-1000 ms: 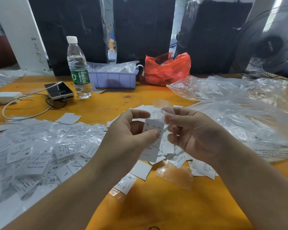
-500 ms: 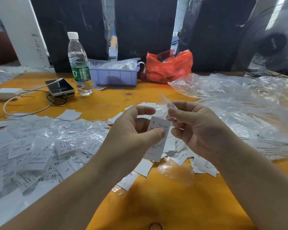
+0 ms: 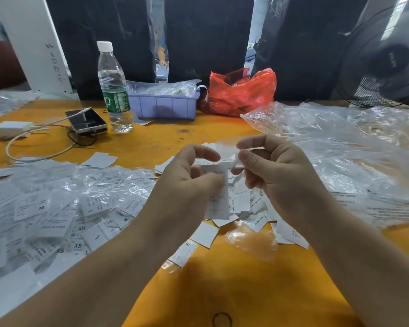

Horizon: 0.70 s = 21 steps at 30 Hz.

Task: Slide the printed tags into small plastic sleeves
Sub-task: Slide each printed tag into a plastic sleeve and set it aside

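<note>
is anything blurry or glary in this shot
Head view: the fingers and the tag between the two hands are smeared by motion; the plastic bags on the right catch soft glare; the fan bows at the wide-angle edge.

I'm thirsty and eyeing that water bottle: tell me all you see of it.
The water bottle is clear ribbed plastic with a white screw cap, on, and a green label around its middle. It stands upright at the far left of the orange table, beside the lavender bin and near the phone. Nobody touches it.
</note>
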Tool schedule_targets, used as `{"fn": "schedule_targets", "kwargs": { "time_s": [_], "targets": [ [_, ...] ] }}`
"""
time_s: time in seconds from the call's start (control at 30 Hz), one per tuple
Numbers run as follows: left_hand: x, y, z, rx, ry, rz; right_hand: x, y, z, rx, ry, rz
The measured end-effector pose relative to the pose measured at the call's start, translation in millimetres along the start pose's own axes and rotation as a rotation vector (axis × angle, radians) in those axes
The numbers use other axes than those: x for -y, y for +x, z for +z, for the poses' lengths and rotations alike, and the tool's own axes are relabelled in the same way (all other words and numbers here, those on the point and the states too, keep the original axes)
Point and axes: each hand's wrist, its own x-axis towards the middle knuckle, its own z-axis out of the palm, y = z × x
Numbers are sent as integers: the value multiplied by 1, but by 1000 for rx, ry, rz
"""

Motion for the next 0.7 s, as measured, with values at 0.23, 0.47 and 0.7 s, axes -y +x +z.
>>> {"fn": "schedule_targets", "kwargs": {
  "time_s": [0.23,0.47,0.7],
  "targets": [
    [1,0,2,17,216,-22,0,0,2,17,158,86],
    [1,0,1,-82,181,61,-1,-3,7,108,180,161],
    [3,3,0,-143,114,59,2,-4,10,279,208,269]
  ]
}}
